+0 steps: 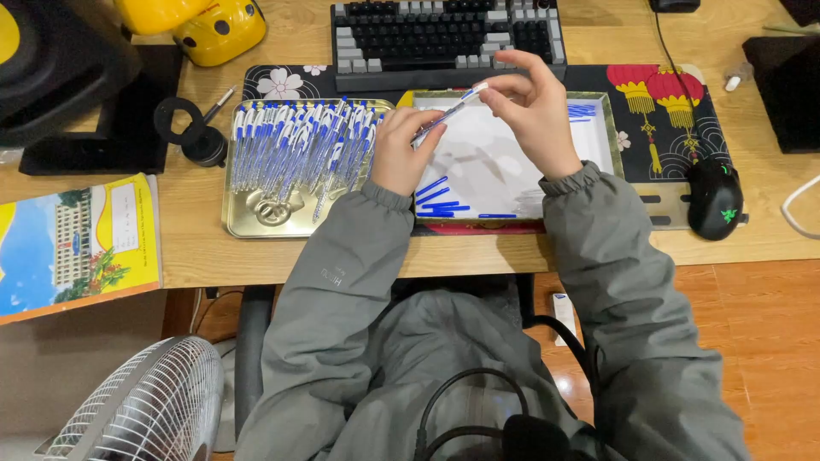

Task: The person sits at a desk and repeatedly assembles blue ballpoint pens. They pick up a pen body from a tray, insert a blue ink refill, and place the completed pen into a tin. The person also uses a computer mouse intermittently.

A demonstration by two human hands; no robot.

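Both hands pinch one pen (446, 113) — left hand (401, 149) at barrel, right hand (531, 107) at far tip. Light, stiff, prob. slick plastic — grip mid-barrel.

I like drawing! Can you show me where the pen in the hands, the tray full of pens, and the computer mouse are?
pen (444, 115), head view, middle of its barrel.
tray full of pens (248, 224), head view, bare lower left corner.
computer mouse (714, 198), head view, middle of its back.
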